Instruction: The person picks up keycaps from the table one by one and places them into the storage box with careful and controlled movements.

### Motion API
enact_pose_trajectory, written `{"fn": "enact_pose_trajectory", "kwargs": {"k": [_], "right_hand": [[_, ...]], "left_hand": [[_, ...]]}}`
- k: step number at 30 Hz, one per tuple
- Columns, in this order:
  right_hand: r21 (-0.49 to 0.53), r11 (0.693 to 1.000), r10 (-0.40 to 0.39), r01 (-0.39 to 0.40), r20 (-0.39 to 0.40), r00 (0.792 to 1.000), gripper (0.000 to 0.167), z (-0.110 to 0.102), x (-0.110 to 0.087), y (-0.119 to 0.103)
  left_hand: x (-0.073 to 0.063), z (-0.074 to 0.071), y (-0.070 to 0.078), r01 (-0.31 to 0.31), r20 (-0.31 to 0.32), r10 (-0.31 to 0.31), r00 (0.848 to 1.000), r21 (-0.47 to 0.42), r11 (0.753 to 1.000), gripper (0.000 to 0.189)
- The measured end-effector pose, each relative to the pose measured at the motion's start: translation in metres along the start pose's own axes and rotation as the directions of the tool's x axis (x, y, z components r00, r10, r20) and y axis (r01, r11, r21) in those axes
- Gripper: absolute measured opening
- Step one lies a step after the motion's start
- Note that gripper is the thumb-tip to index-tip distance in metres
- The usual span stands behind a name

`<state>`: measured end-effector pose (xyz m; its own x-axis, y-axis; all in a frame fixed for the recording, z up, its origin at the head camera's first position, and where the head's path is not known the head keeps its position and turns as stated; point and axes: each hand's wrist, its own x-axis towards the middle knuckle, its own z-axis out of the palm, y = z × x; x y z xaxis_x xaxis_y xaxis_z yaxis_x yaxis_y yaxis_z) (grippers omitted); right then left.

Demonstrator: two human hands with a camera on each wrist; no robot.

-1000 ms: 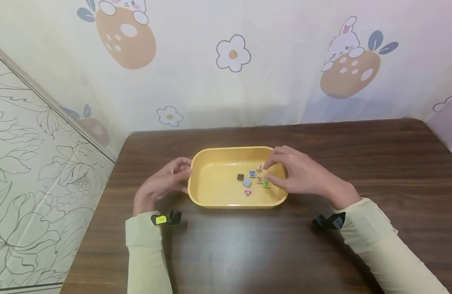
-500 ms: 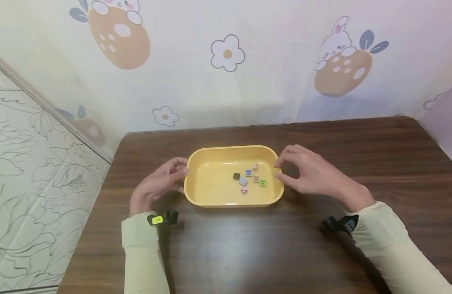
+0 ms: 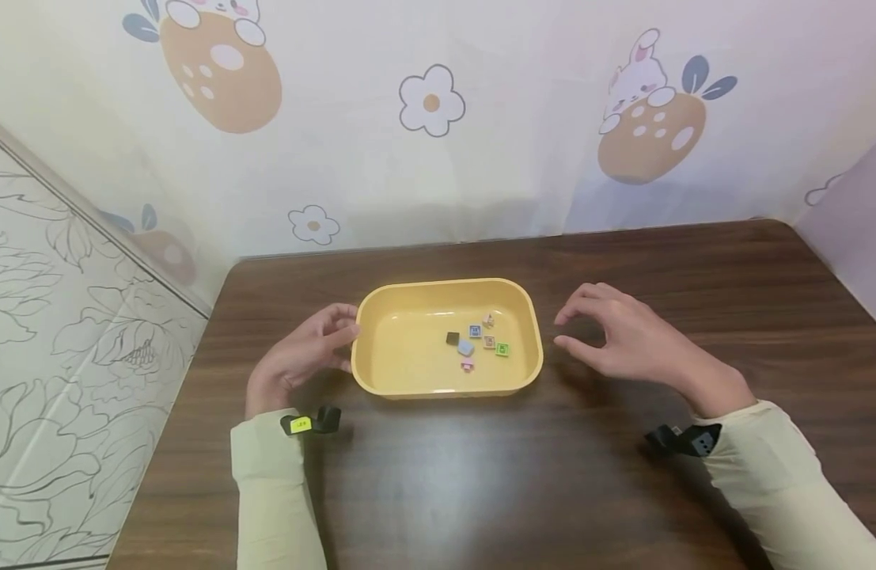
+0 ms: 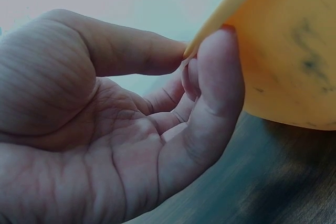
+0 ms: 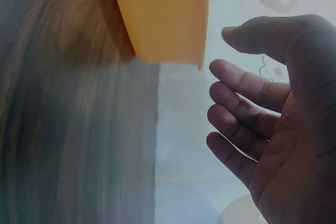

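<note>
A yellow plastic tray (image 3: pixel 388 380) sits on the table with several small pieces in its right half. Among them are a black piece (image 3: pixel 453 338), a pale blue one (image 3: pixel 466 347), a blue square (image 3: pixel 475 332), a green square (image 3: pixel 502 349) and a pink piece (image 3: pixel 468 365). My left hand (image 3: pixel 309 352) pinches the tray's left rim between thumb and index finger, as the left wrist view shows up close. To the right of the tray, my right hand (image 3: pixel 623 332) is apart from it, fingers loosely bent and nothing between thumb and fingertips.
The dark wooden table (image 3: pixel 438 475) meets a wall (image 3: pixel 523 174) printed with rabbits and flowers behind the tray. A white panel with flower line drawings (image 3: pixel 67 356) borders the left side. Each wrist wears a black strap with a small camera.
My right hand has drawn back rightward from over the tray, past its right rim, to beside it. My left hand keeps its pinch on the left rim. The view has shifted slightly.
</note>
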<state>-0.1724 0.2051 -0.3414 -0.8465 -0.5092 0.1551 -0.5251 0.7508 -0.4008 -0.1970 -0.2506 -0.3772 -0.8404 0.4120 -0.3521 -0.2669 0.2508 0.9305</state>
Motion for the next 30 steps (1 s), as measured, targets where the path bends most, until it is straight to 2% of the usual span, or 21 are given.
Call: {"fn": "enact_pose_trajectory", "kwargs": {"k": [20,30], "right_hand": [[-0.061,0.998,0.023,-0.027,-0.063,0.998,0.02,-0.003,-0.037,0.012],[-0.059,0.996,0.055,-0.059,-0.063,0.996,0.022,-0.001,-0.057,0.018]], "left_hand": [[0.002,0.0,0.0,-0.005,0.001,0.005,1.0,0.005,1.0,0.042],[0.002,0.0,0.0,-0.006,-0.002,0.006,1.0,0.0,1.0,0.042]]}}
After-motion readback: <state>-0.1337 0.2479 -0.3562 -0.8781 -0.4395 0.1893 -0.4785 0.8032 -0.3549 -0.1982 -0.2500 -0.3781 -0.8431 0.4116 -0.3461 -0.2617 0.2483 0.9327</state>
